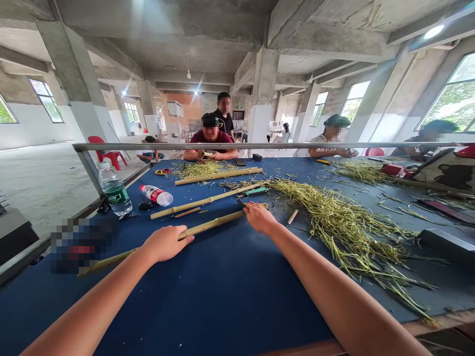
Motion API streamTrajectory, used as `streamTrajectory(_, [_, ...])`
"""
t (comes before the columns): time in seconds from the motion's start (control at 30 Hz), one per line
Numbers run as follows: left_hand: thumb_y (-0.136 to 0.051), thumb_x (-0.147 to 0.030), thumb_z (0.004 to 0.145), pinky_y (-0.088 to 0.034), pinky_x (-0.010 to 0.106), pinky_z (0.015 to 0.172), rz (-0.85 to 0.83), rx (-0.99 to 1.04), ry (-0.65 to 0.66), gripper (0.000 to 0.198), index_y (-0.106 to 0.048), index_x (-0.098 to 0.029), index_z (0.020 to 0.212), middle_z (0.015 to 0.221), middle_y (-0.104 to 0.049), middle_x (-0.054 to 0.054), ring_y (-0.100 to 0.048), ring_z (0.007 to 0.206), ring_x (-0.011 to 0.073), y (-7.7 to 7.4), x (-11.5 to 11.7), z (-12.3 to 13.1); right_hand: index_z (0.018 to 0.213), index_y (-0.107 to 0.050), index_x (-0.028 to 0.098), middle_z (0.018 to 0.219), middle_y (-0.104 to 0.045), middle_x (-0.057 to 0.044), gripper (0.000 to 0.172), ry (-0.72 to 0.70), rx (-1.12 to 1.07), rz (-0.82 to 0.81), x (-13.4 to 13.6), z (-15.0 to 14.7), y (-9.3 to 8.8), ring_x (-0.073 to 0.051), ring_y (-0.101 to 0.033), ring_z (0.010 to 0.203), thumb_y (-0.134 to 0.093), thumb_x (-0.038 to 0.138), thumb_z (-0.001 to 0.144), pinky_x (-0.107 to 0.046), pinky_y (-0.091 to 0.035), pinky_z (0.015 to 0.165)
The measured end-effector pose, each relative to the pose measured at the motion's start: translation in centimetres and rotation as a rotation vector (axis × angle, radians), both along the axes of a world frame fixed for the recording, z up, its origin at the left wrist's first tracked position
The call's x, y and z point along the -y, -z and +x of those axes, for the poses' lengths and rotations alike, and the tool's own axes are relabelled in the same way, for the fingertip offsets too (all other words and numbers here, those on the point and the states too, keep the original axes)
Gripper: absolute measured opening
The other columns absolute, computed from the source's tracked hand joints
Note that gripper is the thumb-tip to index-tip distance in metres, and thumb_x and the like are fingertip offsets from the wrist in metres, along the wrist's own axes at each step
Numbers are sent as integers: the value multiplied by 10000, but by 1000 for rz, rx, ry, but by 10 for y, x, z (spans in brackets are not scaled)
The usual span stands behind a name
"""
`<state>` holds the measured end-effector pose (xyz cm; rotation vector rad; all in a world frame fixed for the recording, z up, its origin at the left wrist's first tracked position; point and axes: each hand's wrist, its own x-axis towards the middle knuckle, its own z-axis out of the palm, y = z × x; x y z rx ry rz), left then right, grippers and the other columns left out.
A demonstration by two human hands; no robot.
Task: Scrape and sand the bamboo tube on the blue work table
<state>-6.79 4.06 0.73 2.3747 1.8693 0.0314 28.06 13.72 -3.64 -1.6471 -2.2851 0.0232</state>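
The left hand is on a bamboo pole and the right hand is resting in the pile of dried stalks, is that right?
No: the head view shows the right hand on the same bamboo pole as the left hand, not in the pile of stalks, which lies beside it.

Your left hand [166,243] and right hand [261,217] rest on a long bamboo pole [211,223] lying across the blue worktable [208,301], a heap of dry green straw [349,232] just beside your right hand, more bamboo poles [218,176] beyond
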Motion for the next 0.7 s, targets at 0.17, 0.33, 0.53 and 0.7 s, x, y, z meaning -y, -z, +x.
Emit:
streamTrajectory(0.17, [-339,-720,931,-384,327,624,8,7,12,527,-576,-259,831,835,-743,93,-707,833,319,2,-1,-1,1530,-489,133,1577,-480,-119,533,103,-3,-40,-5,14,1,-271,-338,1518,-289,322,1073,-428,-230,1248])
streamTrajectory(0.33, [-309,-726,931,-388,333,628,1,-3,8,545,-565,-258,821,849,-746,99,-703,834,318,1,0,0,1547,-473,158,1594,-461,-98,545,-92,-23,-24,16,-19,0,-261,-321,1526,-299,371,1076,-428,-220,1256])
streamTrajectory(0.53, [-264,-729,942,-374,335,610,-6,43,0,573,-551,-257,793,806,-734,92,-695,793,308,-4,3,3,1540,-480,147,1561,-502,-104,556,-174,-47,1,19,-32,3,-238,-359,1509,-278,366,1071,-417,-219,1262])
streamTrajectory(0.7, [-253,-726,945,-384,337,618,0,54,2,586,-576,-255,816,816,-743,98,-704,807,310,-2,2,2,1505,-527,131,1534,-535,-107,546,2,-52,-13,3,-10,5,-258,-366,1506,-287,342,1062,-413,-229,1259])
